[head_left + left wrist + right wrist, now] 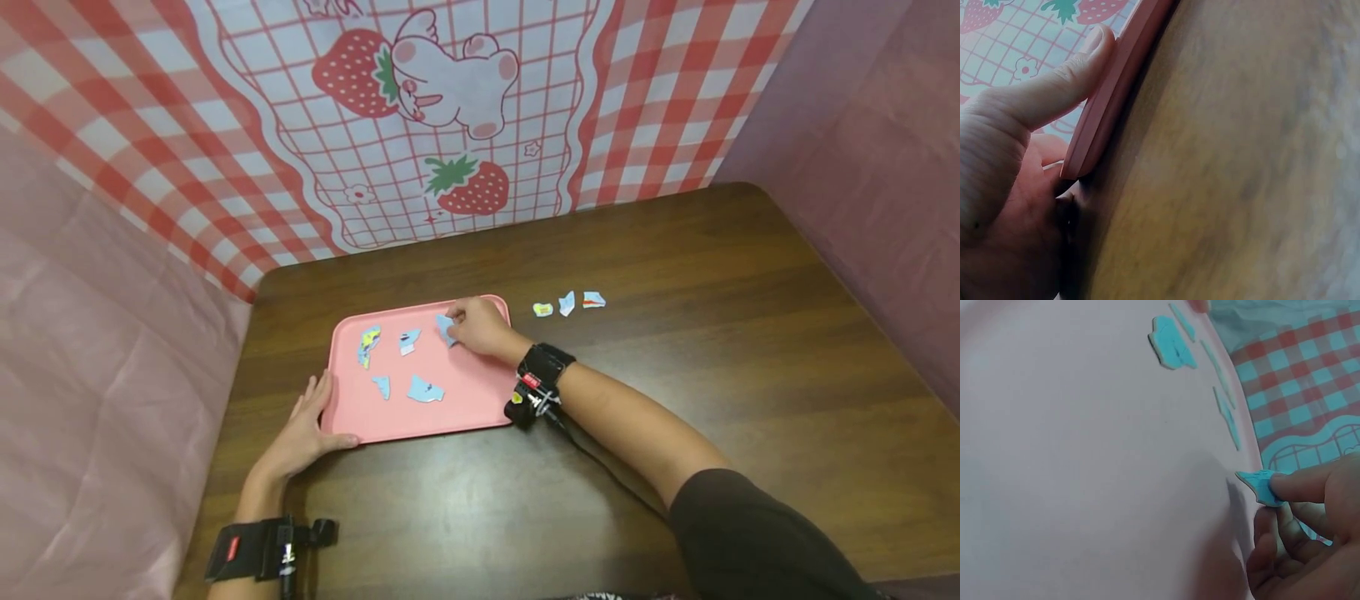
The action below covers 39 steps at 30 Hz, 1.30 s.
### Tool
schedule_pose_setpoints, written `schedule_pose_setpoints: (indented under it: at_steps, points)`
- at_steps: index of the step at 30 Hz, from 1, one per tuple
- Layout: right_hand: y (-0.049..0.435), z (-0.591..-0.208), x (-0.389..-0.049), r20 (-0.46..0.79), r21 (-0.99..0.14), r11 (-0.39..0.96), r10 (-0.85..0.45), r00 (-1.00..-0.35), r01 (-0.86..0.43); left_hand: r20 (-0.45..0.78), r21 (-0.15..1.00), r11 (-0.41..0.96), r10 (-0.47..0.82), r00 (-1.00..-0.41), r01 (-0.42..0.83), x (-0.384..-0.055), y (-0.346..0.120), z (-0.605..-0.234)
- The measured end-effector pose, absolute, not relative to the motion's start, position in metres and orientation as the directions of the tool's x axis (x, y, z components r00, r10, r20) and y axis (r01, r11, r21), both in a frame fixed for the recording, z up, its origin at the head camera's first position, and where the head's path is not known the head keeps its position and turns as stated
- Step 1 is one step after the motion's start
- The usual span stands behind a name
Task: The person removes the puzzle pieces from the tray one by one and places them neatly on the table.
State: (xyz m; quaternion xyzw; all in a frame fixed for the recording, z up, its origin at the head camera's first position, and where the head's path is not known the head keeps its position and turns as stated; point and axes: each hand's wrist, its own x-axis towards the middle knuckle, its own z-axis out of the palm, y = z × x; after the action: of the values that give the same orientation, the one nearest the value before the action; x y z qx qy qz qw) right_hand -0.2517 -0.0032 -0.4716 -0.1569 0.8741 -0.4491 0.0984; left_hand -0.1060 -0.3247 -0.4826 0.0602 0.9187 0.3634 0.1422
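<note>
My right hand [482, 326] pinches a light-blue puzzle piece [446, 330] between thumb and fingers, over the far right part of the pink tray [465, 408]. Seen from the right wrist, the held piece [1260, 485] is thin and tilted above the tray surface. At the tray's near left corner rests my left hand [303, 429], its fingers along the left side and its thumb along the front rim. On the tray lie a yellow-and-blue piece [367, 346], a blue-and-white piece [408, 341], a small pointed piece [382, 386] and a larger blue piece [424, 389].
Right of the tray, on the brown table [675, 375], lie a yellow piece [543, 309], a pale-blue piece [567, 303] and a piece with a red stripe [594, 300]. A checked strawberry cloth [450, 100] hangs behind. A cable [607, 471] trails from the right wrist camera.
</note>
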Motion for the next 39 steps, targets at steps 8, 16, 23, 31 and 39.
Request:
schedule_pose_setpoints:
  at_steps: [8,16,23,31,39]
  points:
    - [0.006,-0.464,-0.248,-0.007,-0.867,0.461,-0.39,-0.921,-0.189,-0.206,0.688,0.726,0.222,-0.953,0.02,-0.107,-0.324,-0.482]
    - [0.019,-0.453,-0.241,0.03,-0.886,0.421,-0.365,-0.93,-0.194,-0.203,0.688,0.725,0.226,-0.953,0.025,-0.109,-0.323,-0.48]
    - [0.03,-0.445,-0.234,-0.006,-0.924,0.358,-0.364,-0.931,-0.134,-0.211,0.689,0.725,0.223,-0.952,0.017,-0.109,-0.323,-0.481]
    - [0.045,-0.441,-0.232,-0.03,-0.937,0.336,-0.341,-0.94,-0.092,-0.22,0.676,0.737,0.213,-0.952,0.009,-0.106,-0.324,-0.484]
    - [0.069,-0.441,-0.235,-0.039,-0.944,0.323,-0.308,-0.951,-0.066,-0.198,0.688,0.726,0.219,-0.956,0.024,-0.104,-0.324,-0.484]
